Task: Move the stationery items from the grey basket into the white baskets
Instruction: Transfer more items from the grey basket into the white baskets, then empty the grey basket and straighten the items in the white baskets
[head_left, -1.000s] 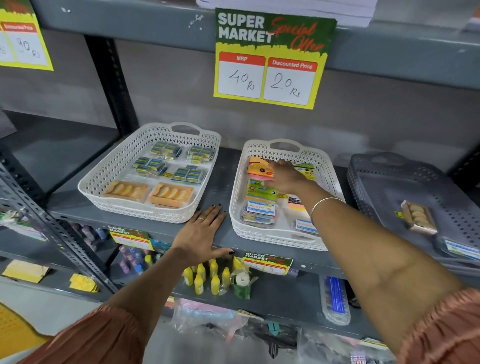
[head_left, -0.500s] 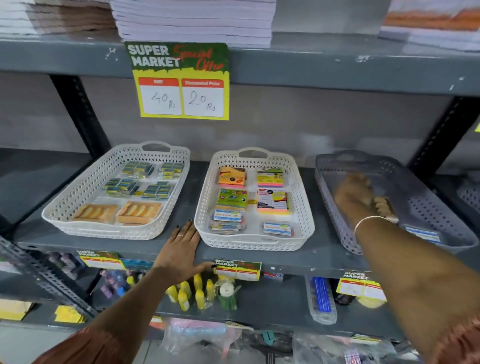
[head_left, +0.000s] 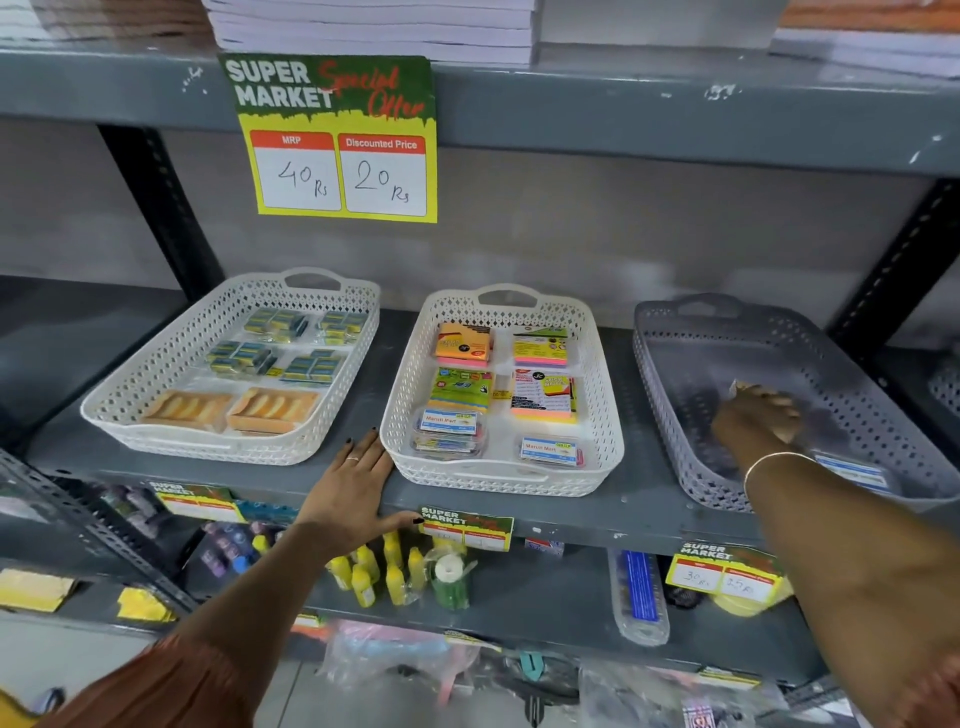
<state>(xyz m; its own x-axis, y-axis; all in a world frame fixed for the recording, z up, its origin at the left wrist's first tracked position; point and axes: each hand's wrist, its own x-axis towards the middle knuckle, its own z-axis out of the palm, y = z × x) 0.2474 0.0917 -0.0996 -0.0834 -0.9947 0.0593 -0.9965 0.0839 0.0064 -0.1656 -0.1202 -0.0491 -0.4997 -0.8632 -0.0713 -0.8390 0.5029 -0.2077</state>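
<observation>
- My right hand (head_left: 756, 415) is reaching down into the grey basket (head_left: 670, 358), fingers curling over a small tan packet (head_left: 748, 388). It's blurred, so I cannot tell if the fingers are actually clamping it or just lying on top.
- My left hand (head_left: 358, 483) is lying flat on the shelf (head_left: 597, 512), fingers spread and holding nothing, in the gap between the two white baskets.
- A second item, a clear box with a blue label (head_left: 852, 475), is sitting in the near corner of the grey basket, partly hidden behind my wrist.
- The middle white basket (head_left: 400, 415) is holding sticky-note pads and small boxed items. The left white basket (head_left: 171, 358) is holding two tan packs (head_left: 231, 410) that look like a match for the one under my fingers, plus small blue-yellow packs behind them.
- Judgement: I'm in the pickup step, two items left to move.
- Risks:
  - The packet looks small, so a shallow pinch may be letting it slip on the lift.
  - My forearm is crossing the near rim of the grey basket, so pulling back low could drag or tip the basket off the shelf edge.
  - My wrist could be nudging the clear box while I'm lifting.
  - The front row of the left basket is looking tight, so a careless drop could land on top of the other packs.
</observation>
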